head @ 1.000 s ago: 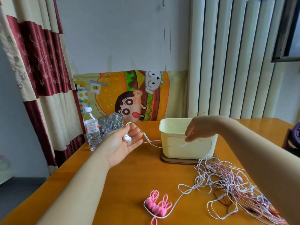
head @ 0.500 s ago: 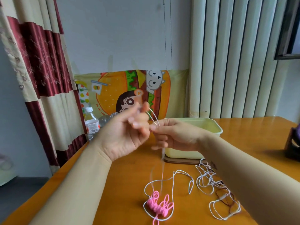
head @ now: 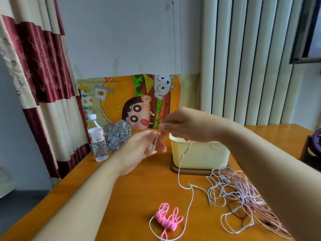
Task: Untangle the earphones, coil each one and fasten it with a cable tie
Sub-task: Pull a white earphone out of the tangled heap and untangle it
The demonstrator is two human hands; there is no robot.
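While the right hand (head: 187, 126) pinched the white earphone cable (head: 182, 162), the left hand (head: 144, 151) lay beneath, fingers extended, cable crossing them; motion blur hid any grip.

No text reads; the bottle label (head: 96, 136) seems too blurred.

One bottle (head: 97, 138), one tub (head: 203, 157), one plastic bag (head: 118, 134), one pink tie bundle (head: 167, 221).
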